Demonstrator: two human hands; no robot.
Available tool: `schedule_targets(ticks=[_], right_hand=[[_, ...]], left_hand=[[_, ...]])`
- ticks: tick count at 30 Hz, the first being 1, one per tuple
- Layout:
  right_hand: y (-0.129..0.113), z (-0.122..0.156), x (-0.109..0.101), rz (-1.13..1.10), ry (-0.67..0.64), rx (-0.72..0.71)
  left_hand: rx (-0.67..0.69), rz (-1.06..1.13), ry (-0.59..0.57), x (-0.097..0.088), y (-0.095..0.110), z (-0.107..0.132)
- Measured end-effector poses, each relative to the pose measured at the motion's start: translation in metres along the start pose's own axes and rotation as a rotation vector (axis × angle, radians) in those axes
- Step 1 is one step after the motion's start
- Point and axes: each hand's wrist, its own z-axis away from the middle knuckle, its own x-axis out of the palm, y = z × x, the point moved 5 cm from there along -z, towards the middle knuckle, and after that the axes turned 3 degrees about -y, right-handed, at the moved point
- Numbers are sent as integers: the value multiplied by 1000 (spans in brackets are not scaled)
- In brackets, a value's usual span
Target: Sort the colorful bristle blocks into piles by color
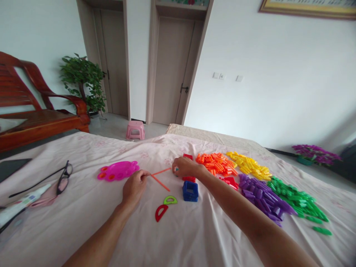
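Observation:
Two thin orange sticks (pixel 161 183) form a V on the cloth, opening to the right. At the point of the V, my left hand (pixel 136 182) has its fingertips pinched on the sticks. My right hand (pixel 185 167) is curled at the far end of the upper stick; a small teal bit shows by its fingers, and what it grips is mostly hidden. Red pieces (pixel 189 179) lie beside and under that hand. Closer to me are a stack of blue square frames (pixel 190 196), a lime half-ring piece (pixel 170 197) and a red half-ring piece (pixel 158 218).
A magenta tray (pixel 114 171) with orange spots lies left of my left hand. Glasses (pixel 63 178) and a white tube (pixel 30 198) are at far left. Piles of orange (pixel 215 163), yellow (pixel 250 166), purple (pixel 258 198) and green pieces (pixel 297 198) spread across the right.

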Motion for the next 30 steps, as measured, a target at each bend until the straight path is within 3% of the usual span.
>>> schedule_targets(ticks=[6,11,17,20,24,27,30], right_hand=[[-38,-7,-7,-25,132,-40],[-74,-13,8,74,58,-75],[-91,-14,18,125,86,-79],[-90,-17,21,78,81,-46],[-74,-27,15,-154,145,101],[-53,-23,3,-330,264,197],[-35,1,-12,-436,443,220]], left_hand=[[6,5,6,0,0,0],[-3,16,-4,0,0,-1],[-5,46,11,-2,1,1],[-12,57,16,-2,0,1],[16,68,25,-3,2,1],[63,38,54,-6,9,6],[178,27,18,-3,24,14]])
